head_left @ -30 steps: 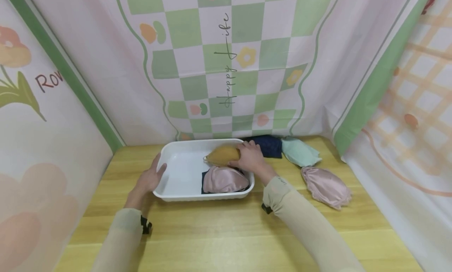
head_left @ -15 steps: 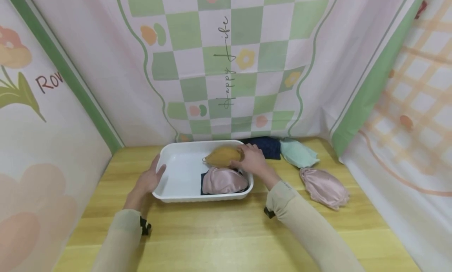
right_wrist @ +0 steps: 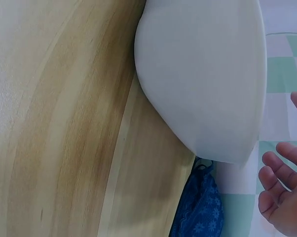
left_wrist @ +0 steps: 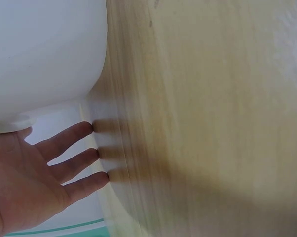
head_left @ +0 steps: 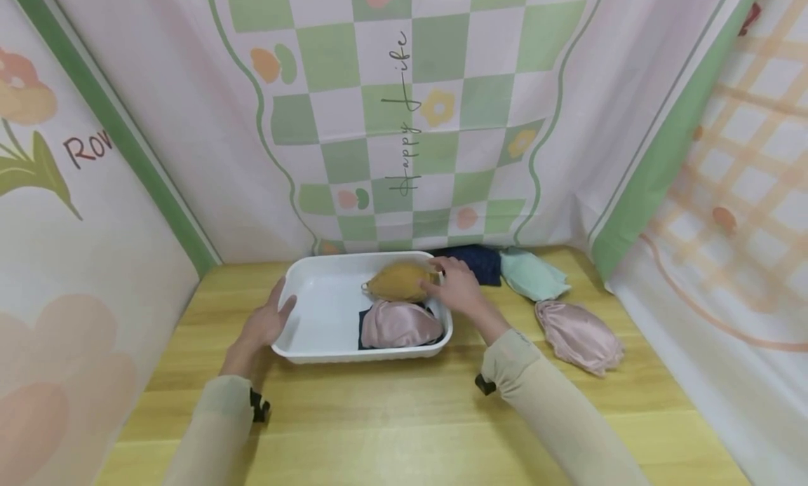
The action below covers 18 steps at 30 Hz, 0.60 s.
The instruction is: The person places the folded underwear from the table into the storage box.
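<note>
- Head: mustard pouch (head_left: 396,282) is lying in white tray (head_left: 318,307), behind pink pouch (head_left: 402,325); right hand (head_left: 462,287) is lingering loosely parted at mustard's right end, contact unclear.
- Left wrist: left hand (left_wrist: 30,182) is resting against tray, fingers spreading straight; only head is showing thumb over rim.
- Right wrist: blue pouch (right_wrist: 198,210) is revealing floral print.

My head camera gives me the widest, farthest view, looking forward and down over the wooden table (head_left: 391,416), the white tray (head_left: 328,311) and the checked backdrop (head_left: 435,139). From the left wrist I look close in, rolled sideways, at the tray's outer wall, the left hand (left_wrist: 27,185) at the frame's edge. My right wrist view, also near and rolled, faces the opposite end, the right hand (right_wrist: 289,205) bordering it. All three share tray and table; head and right wrist share the backdrop too.
</note>
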Available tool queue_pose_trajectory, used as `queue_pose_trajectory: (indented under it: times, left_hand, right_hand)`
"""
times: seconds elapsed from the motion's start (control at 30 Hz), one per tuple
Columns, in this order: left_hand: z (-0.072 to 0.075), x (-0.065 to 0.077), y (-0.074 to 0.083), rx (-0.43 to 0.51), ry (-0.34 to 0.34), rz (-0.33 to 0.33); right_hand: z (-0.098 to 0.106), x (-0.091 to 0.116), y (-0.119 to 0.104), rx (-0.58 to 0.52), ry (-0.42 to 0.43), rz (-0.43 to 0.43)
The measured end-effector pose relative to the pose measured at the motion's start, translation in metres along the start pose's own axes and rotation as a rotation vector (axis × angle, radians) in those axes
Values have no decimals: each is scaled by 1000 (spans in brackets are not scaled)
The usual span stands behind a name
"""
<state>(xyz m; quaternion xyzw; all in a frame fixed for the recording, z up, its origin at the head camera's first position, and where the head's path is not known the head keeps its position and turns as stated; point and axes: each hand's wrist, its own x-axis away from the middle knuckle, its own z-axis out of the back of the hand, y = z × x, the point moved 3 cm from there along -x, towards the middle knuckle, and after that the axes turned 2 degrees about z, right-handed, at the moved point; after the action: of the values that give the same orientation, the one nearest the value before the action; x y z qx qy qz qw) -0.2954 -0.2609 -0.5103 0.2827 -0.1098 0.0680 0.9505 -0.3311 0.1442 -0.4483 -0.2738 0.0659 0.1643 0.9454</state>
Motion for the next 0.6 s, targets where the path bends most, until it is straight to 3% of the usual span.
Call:
queue_pose_trajectory:
  times: [0.2, 0.6]
  left_hand:
    - [-1, -1, 0, 5, 3, -5]
    - [1, 1, 1, -1, 2, -2]
  right_hand:
    - [4, 4, 6, -99, 46, -3]
    - [10, 8, 12, -193, 23, -78]
